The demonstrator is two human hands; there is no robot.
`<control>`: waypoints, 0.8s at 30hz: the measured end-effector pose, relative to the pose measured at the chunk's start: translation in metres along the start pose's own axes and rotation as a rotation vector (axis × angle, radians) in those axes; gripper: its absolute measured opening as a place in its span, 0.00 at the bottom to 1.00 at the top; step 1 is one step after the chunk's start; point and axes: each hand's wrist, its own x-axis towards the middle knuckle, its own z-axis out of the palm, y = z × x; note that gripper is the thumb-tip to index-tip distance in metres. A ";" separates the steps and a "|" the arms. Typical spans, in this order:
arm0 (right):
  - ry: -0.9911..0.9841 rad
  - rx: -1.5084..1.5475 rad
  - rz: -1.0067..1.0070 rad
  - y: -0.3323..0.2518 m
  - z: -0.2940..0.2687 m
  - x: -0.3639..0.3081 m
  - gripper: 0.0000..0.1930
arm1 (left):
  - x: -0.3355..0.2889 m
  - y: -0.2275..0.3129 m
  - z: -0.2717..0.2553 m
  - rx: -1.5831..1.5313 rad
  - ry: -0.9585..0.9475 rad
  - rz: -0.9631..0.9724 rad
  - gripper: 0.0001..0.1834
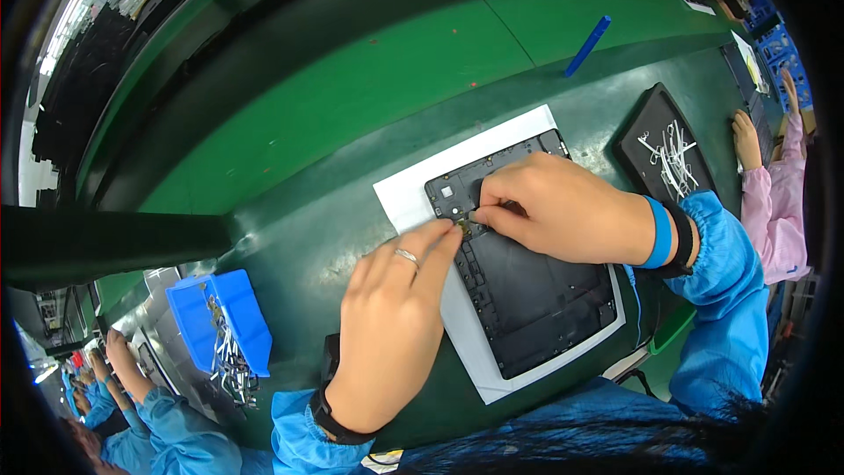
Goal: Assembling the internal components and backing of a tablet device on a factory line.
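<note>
A black tablet housing (536,286) lies at a slant on a white sheet (400,189), its inner side up. My left hand (391,308), wearing a ring, reaches to its upper left part with thumb and index finger closed together. Beside those fingertips is a small gold-coloured part (466,229) in the housing; the fingers partly hide it. From the right, my right hand (567,207) comes over the housing, thumb and index finger pinched close to the left fingertips. Whatever sits in either pinch is too small or covered to name.
A black tray (642,136) of white strip-like parts stands to the right. At left, a blue bin (189,312) holds small metallic parts. A blue pen (587,46) lies on the far ledge. Co-workers' hands (745,141) and sleeves show at both sides.
</note>
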 end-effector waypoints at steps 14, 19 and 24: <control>0.056 0.076 0.040 0.008 -0.017 -0.009 0.11 | -0.013 0.019 0.032 0.530 -0.037 0.174 0.20; 0.099 0.170 0.106 0.014 -0.034 -0.025 0.09 | -0.014 0.023 0.036 0.621 -0.038 0.161 0.20; 0.107 0.262 0.238 0.017 -0.036 -0.031 0.08 | -0.011 0.028 0.035 0.617 -0.080 0.150 0.21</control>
